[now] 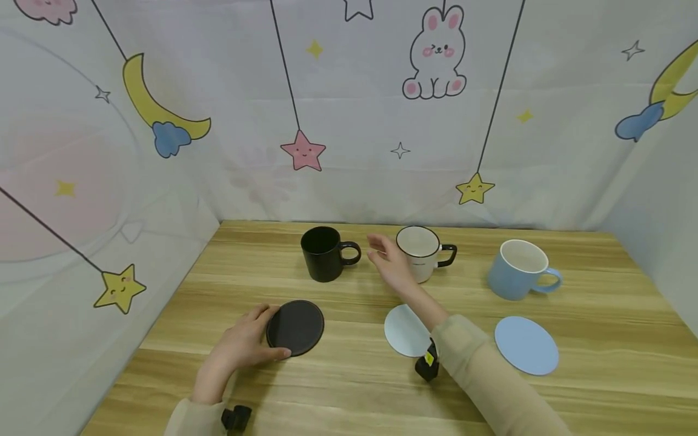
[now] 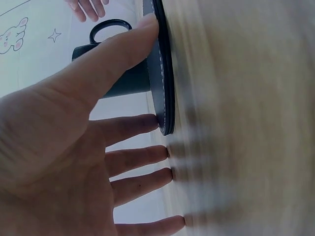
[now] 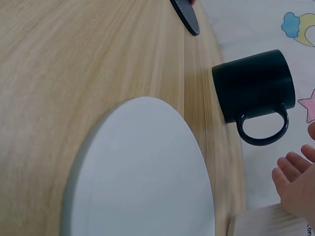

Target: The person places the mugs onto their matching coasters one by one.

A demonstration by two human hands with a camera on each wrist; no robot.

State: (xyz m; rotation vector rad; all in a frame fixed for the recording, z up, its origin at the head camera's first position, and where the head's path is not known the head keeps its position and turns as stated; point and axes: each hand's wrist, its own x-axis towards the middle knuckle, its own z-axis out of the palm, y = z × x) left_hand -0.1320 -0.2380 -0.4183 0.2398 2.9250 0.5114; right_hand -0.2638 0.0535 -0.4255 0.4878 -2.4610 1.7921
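Observation:
My left hand (image 1: 242, 342) rests beside a round black coaster (image 1: 299, 328) on the wooden table. In the left wrist view its thumb lies on the coaster's stitched rim and the forefinger meets the edge further along. The other fingers stretch to the tabletop, spread apart. At the back, my right hand (image 1: 394, 263) reaches between a black mug (image 1: 323, 263) and a white mug (image 1: 429, 266) with a black rim and handle. Its fingers are loosely extended and overlap the white mug's left side. Under the right forearm lies a pale coaster (image 1: 403, 332), partly covered.
A light blue mug (image 1: 507, 280) stands on the right, with a light blue coaster (image 1: 526, 345) in front of it. A printed cloth (image 1: 360, 188) hangs behind the wooden table (image 1: 338, 393) and along its sides. Each wrist carries a small black camera (image 1: 427, 363).

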